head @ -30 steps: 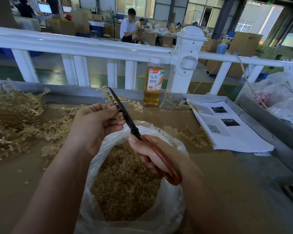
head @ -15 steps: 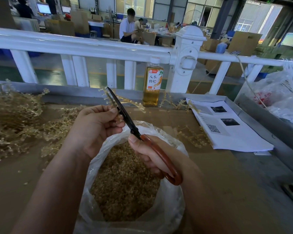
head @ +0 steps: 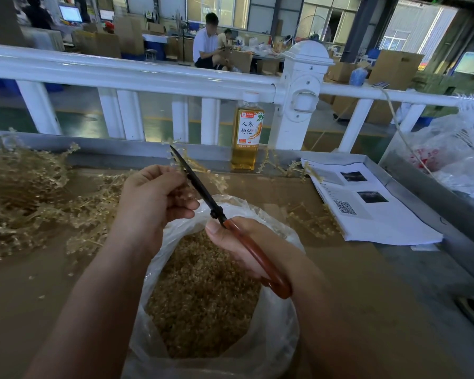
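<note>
Right now our left hand (head: 153,203) curls its fingers around a pale branched sprig (head: 203,170), holding it just above the open plastic bag (head: 279,337). Our right hand (head: 238,250) grips the red handles of the scissors (head: 216,213), whose dark blades cross the sprig. We cannot tell how far apart they are. Small cut bits (head: 203,296) fill the bag. A heap of sprigs (head: 19,192) lies on the left, and a bottle (head: 245,138) and papers (head: 367,209) are beyond.

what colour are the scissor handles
Reddish-brown handles on black blades, gripped by the right hand; the head view shows it.
</note>
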`<state>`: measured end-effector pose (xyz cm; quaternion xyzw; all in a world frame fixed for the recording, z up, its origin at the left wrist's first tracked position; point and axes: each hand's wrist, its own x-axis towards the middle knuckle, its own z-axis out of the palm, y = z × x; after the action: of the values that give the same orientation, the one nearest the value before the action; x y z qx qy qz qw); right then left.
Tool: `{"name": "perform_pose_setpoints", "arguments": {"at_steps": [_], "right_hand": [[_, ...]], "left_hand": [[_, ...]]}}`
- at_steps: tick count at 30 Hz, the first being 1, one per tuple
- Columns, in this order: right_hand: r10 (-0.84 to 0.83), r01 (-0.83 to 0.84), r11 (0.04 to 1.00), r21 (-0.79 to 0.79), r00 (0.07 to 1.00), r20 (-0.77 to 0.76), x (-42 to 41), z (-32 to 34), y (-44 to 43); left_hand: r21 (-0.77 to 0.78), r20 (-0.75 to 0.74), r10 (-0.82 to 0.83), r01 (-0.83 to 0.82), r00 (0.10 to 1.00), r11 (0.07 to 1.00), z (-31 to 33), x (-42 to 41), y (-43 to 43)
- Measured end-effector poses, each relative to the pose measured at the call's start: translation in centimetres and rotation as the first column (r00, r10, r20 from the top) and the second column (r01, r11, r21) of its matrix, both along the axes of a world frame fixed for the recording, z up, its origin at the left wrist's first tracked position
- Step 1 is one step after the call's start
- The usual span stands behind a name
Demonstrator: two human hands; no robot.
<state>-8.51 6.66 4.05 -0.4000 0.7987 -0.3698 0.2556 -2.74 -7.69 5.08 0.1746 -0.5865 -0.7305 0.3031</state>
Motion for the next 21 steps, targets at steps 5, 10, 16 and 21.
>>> {"name": "perform_pose_setpoints", "arguments": {"at_steps": [5,10,16,21], "right_hand": [[0.01,-0.007,0.999,0.034,0.996,-0.092,-0.1,-0.5,-0.4],[0.006,0.001,0.998,0.059,0.993,-0.116,-0.3,-0.6,-0.4],[-0.013,0.023,0.996,0.084,0.993,-0.116,-0.2,-0.6,-0.1],[-0.002,0.024,0.994,0.109,0.981,-0.192,0.1,-1.0,0.1]], "left_hand": [[-0.072,0.071,0.058,-0.053,0.996,0.996,0.0,0.2,-0.3],[-0.112,0.061,0.127,-0.119,0.99,0.987,-0.3,0.2,-0.2],[-0.095,0.113,0.062,-0.051,0.992,0.994,0.0,0.7,-1.1],[-0.085,0.202,0.007,0.01,0.979,0.996,-0.1,1.0,-1.8]]}}
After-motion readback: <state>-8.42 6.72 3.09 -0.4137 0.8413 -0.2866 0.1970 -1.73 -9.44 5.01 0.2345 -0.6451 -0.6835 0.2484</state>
